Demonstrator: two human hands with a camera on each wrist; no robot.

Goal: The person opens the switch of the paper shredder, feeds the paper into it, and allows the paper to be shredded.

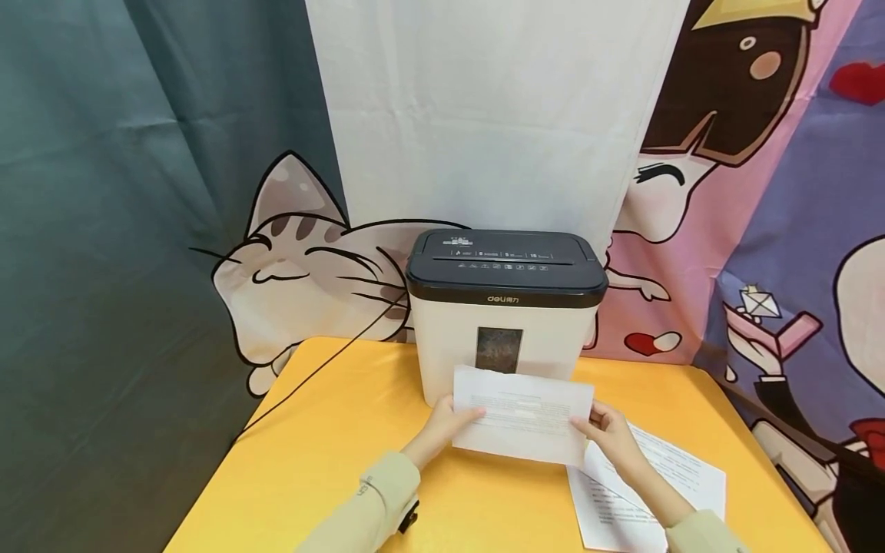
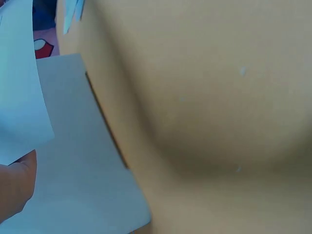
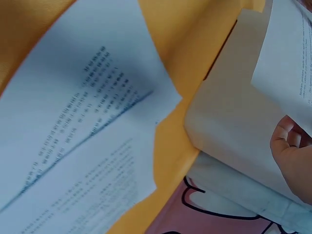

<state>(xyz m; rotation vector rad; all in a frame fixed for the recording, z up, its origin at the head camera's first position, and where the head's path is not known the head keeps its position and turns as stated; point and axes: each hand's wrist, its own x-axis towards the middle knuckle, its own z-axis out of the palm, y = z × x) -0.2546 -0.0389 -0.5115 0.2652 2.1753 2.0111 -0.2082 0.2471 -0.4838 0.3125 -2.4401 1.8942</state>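
A printed sheet of paper (image 1: 523, 415) is held up in front of the paper shredder (image 1: 442, 338), a white bin with a black top. My left hand (image 1: 442, 428) pinches its left edge, thumb on the printed face. At the opposite edge my right hand (image 1: 611, 436) pinches the paper the same way. In the left wrist view, part of the left hand (image 2: 19, 185) shows below the sheet (image 2: 22, 92). The right wrist view has the right hand (image 3: 295, 156) with curled fingers at the sheet's edge (image 3: 285, 63). The shredder's slot is uncovered.
More printed sheets (image 1: 601, 503) lie on the yellow table (image 1: 332, 453) beneath my right forearm. A black cord (image 1: 311, 376) runs from the shredder off the table's left side. Behind stands a cartoon-printed curtain (image 1: 498, 115).
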